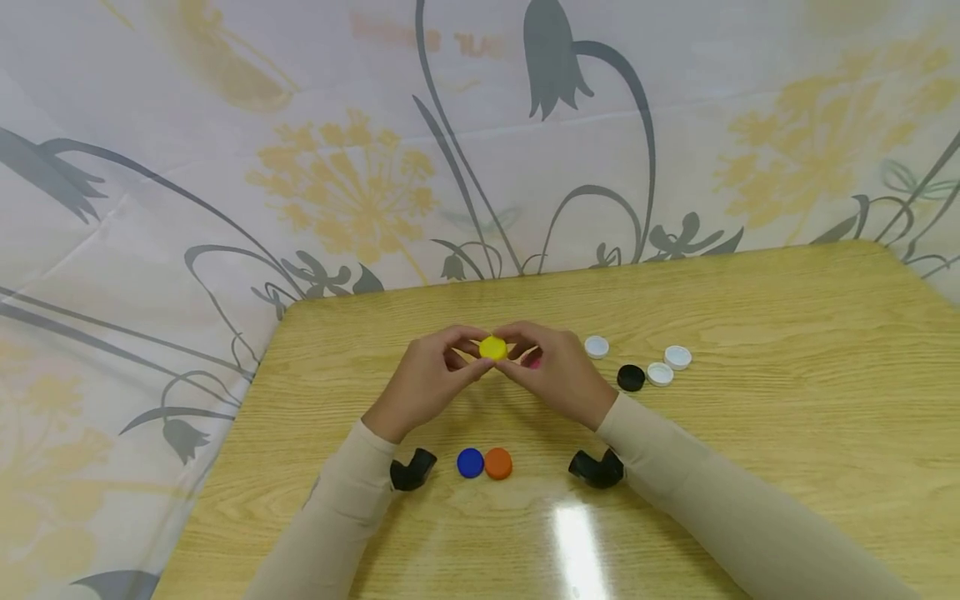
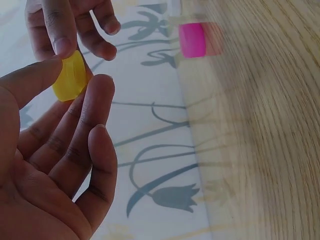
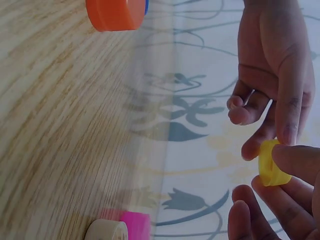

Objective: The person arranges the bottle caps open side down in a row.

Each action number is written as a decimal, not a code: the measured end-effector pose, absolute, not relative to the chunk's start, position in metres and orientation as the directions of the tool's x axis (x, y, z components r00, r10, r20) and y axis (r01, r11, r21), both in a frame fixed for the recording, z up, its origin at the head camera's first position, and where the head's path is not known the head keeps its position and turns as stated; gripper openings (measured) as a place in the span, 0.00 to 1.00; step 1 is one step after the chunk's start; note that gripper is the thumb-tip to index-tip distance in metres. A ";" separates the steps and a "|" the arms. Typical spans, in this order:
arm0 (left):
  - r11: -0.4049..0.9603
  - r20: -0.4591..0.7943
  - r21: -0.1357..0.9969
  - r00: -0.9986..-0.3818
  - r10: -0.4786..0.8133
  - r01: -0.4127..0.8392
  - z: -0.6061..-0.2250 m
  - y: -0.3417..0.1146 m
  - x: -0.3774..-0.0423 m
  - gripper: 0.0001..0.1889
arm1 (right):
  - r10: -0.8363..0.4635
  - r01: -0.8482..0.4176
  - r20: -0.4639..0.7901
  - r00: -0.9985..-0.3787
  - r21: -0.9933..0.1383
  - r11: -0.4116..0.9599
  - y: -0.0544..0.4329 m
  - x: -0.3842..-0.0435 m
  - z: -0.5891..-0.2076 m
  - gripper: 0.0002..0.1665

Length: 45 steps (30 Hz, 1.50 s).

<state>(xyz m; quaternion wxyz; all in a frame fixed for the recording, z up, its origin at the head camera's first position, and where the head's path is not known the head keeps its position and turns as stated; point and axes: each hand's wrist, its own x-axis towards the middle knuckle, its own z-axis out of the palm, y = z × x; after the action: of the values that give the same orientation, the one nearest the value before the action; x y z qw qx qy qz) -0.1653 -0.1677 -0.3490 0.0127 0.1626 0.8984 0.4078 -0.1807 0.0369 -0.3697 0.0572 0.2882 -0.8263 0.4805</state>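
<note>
Both hands meet above the table, holding a yellow bottle cap (image 1: 493, 348) between them. My left hand (image 1: 427, 375) pinches its left side between thumb and fingers. From the other side, my right hand (image 1: 558, 371) pinches the same cap with thumb and fingertips. In the left wrist view the yellow cap (image 2: 71, 77) is edge-on, clear of the tabletop. A pink cap (image 2: 192, 40) sits on the table; the right hand mostly covers it in the head view. Nearer the body, a blue cap (image 1: 470, 462) and an orange cap (image 1: 498, 463) lie side by side.
White caps (image 1: 660, 374) and a black cap (image 1: 631, 377) lie right of the hands on the wooden table (image 1: 787, 400). Black curved pieces (image 1: 413, 470) show beside both forearms. A flower-patterned cloth (image 1: 480, 167) stands behind the table's far edge.
</note>
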 end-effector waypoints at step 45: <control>0.761 -0.036 0.531 -0.887 0.461 0.374 -0.359 -0.143 -0.115 0.12 | -0.647 -0.532 0.200 -0.736 -0.762 0.370 0.077 -0.133 -0.390 0.15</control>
<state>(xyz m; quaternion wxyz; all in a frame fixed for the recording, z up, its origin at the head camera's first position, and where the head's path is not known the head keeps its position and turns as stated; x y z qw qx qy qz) -0.1146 -0.1425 -0.3592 0.0826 0.2234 0.9346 0.2642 -0.1333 0.0770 -0.3904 -0.0662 0.3574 -0.8249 0.4329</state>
